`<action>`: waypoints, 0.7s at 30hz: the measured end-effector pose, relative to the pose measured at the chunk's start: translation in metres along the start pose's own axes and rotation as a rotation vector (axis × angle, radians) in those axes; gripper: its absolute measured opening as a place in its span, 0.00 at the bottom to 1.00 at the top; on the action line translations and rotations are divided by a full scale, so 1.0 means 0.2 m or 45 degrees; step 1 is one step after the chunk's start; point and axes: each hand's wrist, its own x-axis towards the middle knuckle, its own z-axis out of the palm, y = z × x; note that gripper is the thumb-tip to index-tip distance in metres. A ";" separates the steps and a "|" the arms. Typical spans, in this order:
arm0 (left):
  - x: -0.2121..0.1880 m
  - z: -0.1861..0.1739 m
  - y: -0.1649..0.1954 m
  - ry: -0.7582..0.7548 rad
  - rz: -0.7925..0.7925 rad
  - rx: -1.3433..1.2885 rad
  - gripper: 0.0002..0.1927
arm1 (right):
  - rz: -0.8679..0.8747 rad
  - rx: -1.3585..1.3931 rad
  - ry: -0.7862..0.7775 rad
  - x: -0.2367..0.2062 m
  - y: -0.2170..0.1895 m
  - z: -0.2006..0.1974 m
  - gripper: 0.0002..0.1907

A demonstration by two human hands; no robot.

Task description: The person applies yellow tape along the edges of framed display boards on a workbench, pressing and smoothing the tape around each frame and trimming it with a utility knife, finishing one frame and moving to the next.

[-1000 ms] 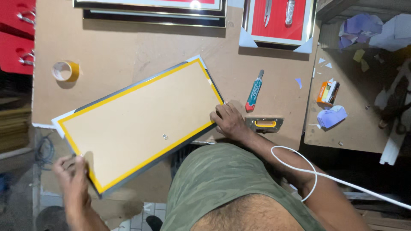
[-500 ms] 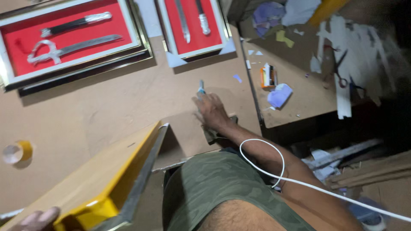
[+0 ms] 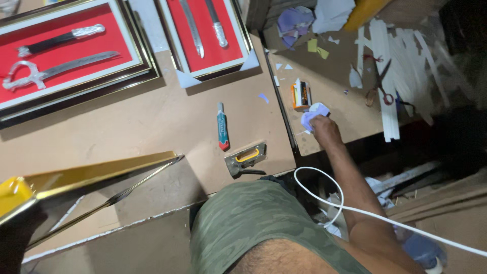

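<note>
Reaching out to the right, the right hand (image 3: 323, 127) is closing its fingers on a crumpled pale cloth (image 3: 310, 114) lying on the lower surface (image 3: 350, 109), just near of a small orange box (image 3: 301, 95). At the near left, the gold-edged frame (image 3: 96, 175) is tilting up on edge; the left hand is sitting out of view, so its fingers can't be judged. A teal utility knife (image 3: 221, 127) and a staple gun (image 3: 247, 158) are lying between.

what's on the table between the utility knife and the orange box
Only bare brown tabletop and the dark seam where two boards meet separate the utility knife from the orange box, seen in the head view.
</note>
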 end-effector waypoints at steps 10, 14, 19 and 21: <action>0.08 -0.28 0.62 0.091 0.831 0.923 0.17 | -0.008 -0.113 0.593 0.16 -0.75 -0.38 0.05; 0.14 -0.31 0.62 0.141 0.965 0.813 0.16 | -0.274 1.761 0.345 0.25 -1.33 -0.63 0.05; 0.20 -0.36 0.58 0.079 0.994 0.722 0.21 | -0.682 2.194 0.125 0.28 -1.90 -0.78 0.13; 0.20 -0.38 0.58 0.039 0.999 0.663 0.25 | -0.765 2.020 0.211 0.30 -2.07 -0.79 0.14</action>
